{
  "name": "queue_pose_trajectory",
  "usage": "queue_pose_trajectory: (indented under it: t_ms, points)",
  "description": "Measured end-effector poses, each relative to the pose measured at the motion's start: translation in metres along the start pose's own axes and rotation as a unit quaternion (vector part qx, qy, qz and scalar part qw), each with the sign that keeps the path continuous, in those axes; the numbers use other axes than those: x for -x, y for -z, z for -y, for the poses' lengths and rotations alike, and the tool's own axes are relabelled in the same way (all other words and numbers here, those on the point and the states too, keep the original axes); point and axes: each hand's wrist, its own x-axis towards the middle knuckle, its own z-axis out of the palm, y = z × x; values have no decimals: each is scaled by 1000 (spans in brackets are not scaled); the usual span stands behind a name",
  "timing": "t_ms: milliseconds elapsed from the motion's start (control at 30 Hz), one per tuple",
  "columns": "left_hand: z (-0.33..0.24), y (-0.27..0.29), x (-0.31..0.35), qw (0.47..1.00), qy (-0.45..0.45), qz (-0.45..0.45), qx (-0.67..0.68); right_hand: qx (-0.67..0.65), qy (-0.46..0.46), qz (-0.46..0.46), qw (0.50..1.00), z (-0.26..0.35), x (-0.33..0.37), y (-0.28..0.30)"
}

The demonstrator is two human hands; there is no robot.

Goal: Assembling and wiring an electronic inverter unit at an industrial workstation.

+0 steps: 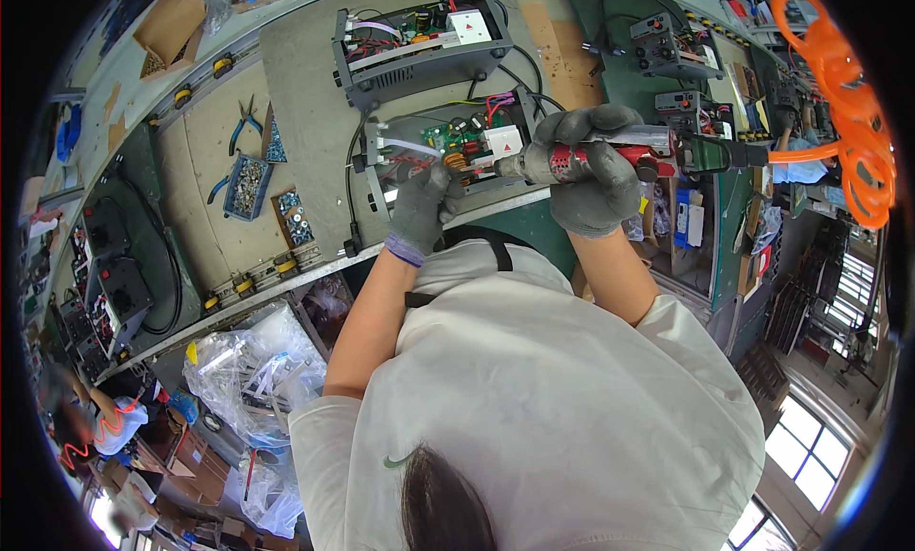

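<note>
A: Step in hand?
B: Fastening, apparently. The right hand [599, 193] grips the red-and-grey pneumatic driver [569, 165]; the left hand [424, 208] curls near its tip, contents unclear.
A: Work location?
B: Open dark-grey metal housing [405, 133], on the grey tabletop [310, 93]. Next move likely calls for steady driver alignment.

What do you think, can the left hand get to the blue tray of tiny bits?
Probably yes: the blue tray sits open-topped off to the left. The left hand would need to clear the open machine and a black cable.
</note>
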Motion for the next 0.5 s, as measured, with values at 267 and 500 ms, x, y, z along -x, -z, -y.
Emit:
queue_pose_trajectory:
  t_ms: [267,500]
  points:
    - [-7,-4,6,999,12,36,-14,-40,-9,-37,998,3,-2,10]
    - [-13,-13,4,995,35,52,83,-42,4,-49,998,6,-3,22]
